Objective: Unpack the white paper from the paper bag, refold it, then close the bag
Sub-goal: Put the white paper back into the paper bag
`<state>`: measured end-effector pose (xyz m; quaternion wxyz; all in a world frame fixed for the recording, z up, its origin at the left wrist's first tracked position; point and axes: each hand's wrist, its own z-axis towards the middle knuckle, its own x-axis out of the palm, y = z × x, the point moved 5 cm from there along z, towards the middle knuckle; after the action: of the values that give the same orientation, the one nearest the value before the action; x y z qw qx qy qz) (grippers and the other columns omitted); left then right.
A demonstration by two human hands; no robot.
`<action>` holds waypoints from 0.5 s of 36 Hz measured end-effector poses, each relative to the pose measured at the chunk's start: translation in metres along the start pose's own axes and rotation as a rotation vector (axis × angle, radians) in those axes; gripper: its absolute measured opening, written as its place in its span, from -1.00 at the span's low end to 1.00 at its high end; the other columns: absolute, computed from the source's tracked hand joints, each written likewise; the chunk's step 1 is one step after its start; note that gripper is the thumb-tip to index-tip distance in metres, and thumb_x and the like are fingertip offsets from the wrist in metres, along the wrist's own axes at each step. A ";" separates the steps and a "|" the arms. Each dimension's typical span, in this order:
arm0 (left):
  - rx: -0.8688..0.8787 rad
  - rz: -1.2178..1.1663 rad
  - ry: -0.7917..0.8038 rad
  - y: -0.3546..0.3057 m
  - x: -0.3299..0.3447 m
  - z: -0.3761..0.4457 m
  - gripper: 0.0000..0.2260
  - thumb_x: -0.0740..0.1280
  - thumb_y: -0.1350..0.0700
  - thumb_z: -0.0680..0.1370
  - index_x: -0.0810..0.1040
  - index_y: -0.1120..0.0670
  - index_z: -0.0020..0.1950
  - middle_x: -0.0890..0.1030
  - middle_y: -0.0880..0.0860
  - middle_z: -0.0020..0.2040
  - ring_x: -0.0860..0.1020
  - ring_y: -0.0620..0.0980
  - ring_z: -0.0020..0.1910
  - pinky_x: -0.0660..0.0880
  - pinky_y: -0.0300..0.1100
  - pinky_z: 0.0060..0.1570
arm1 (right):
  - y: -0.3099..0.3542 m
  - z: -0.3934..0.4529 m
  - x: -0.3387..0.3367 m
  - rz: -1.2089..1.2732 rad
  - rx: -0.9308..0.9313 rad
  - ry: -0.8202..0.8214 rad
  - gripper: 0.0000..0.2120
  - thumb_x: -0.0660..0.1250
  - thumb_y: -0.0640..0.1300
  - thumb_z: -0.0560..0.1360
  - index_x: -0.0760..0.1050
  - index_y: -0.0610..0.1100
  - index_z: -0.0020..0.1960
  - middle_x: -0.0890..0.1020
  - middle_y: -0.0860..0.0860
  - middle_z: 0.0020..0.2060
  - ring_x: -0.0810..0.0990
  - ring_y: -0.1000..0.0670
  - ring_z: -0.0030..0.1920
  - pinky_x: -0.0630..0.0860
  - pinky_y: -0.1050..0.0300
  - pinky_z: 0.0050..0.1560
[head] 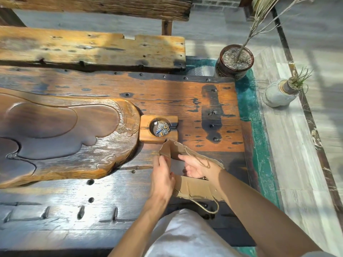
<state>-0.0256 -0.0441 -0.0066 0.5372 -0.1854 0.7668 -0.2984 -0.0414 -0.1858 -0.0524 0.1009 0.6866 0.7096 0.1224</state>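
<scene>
Brown paper bag (193, 188) is held open on the tabletop (74, 201): left hand (162, 179) grips its left rim, right hand (194, 166) is reached inside, grip unclear.

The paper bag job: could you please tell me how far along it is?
Early stage. Done: the paper bag stands open on the wooden table. In hand: the left hand holds the bag's left edge while the right hand reaches into its mouth. No white paper is clearly visible yet. Left: pulling the paper out, refolding it, closing the bag.
</scene>
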 end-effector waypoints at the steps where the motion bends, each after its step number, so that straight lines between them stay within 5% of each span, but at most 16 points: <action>1: 0.004 -0.004 -0.002 0.000 0.000 -0.001 -0.63 0.35 0.38 0.38 0.37 0.13 0.12 0.27 -0.06 0.05 0.40 -0.05 -0.16 0.48 -0.11 -0.09 | 0.001 -0.001 0.001 0.017 0.019 0.022 -0.49 0.18 0.08 0.65 0.25 -0.15 0.51 0.55 -0.25 0.19 0.56 -0.12 -0.01 0.54 0.22 0.05; 3: 0.011 -0.012 -0.003 -0.001 0.000 -0.002 -0.62 0.33 0.40 0.37 0.36 0.12 0.11 0.28 -0.05 0.05 0.40 -0.05 -0.16 0.46 -0.12 -0.08 | 0.001 -0.010 -0.007 -0.106 0.044 0.006 -0.44 0.14 0.09 0.66 0.26 -0.24 0.53 0.39 -0.29 0.46 0.38 -0.28 0.46 0.36 -0.03 0.47; 5: 0.005 -0.028 0.004 -0.001 0.001 -0.002 -0.59 0.30 0.44 0.35 0.35 0.12 0.11 0.32 0.00 0.06 0.41 -0.03 -0.15 0.44 -0.15 -0.09 | -0.003 -0.017 -0.023 -0.289 -0.031 -0.061 -0.58 0.14 0.05 0.65 0.44 -0.14 0.40 0.48 -0.19 0.42 0.47 -0.18 0.41 0.38 -0.09 0.46; 8: -0.028 -0.042 0.017 0.000 0.002 -0.002 -0.55 0.27 0.49 0.33 0.33 0.14 0.12 0.34 0.07 0.11 0.42 -0.02 -0.15 0.39 -0.23 -0.08 | 0.000 -0.029 -0.041 -0.480 -0.178 -0.188 -0.69 0.23 -0.17 0.56 0.55 -0.09 0.27 0.53 0.00 0.12 0.55 0.09 -0.03 0.49 0.13 0.20; 11: -0.054 -0.061 0.020 0.001 0.001 -0.003 -0.51 0.31 0.49 0.35 0.33 0.13 0.18 0.32 0.07 0.15 0.42 -0.07 -0.16 0.39 -0.30 -0.04 | 0.004 -0.033 -0.047 -0.848 -0.180 -0.262 -0.64 0.27 -0.25 0.56 0.43 -0.07 0.33 0.44 0.00 0.14 0.41 0.02 0.11 0.41 0.05 0.34; 13: -0.065 -0.078 0.024 0.000 0.000 -0.003 -0.50 0.32 0.49 0.35 0.32 0.12 0.19 0.32 0.07 0.17 0.42 -0.10 -0.15 0.39 -0.32 -0.03 | 0.001 -0.042 -0.049 -0.975 -0.202 -0.279 -0.53 0.31 -0.25 0.57 0.33 -0.14 0.46 0.47 -0.11 0.37 0.46 -0.06 0.34 0.36 0.06 0.41; 15: -0.070 -0.079 0.028 0.000 -0.001 -0.004 -0.50 0.32 0.49 0.35 0.31 0.12 0.19 0.32 0.08 0.17 0.40 -0.13 -0.17 0.39 -0.33 -0.04 | -0.007 -0.050 -0.054 -0.899 -0.234 -0.271 -0.41 0.27 -0.13 0.62 0.15 -0.06 0.60 0.21 -0.06 0.59 0.20 -0.09 0.57 0.12 0.01 0.57; 18: -0.083 -0.086 0.035 0.000 -0.001 -0.006 -0.49 0.29 0.48 0.34 0.30 0.13 0.21 0.31 0.11 0.20 0.43 -0.05 -0.14 0.41 -0.27 -0.03 | -0.014 -0.058 -0.062 -0.771 -0.218 -0.301 -0.42 0.15 0.12 0.65 0.12 -0.01 0.61 0.08 -0.05 0.62 0.00 -0.12 0.62 -0.12 -0.11 0.57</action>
<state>-0.0303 -0.0418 -0.0042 0.5020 -0.2351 0.7792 -0.2923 -0.0708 -0.2500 -0.0035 0.3135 0.3667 0.8746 0.0485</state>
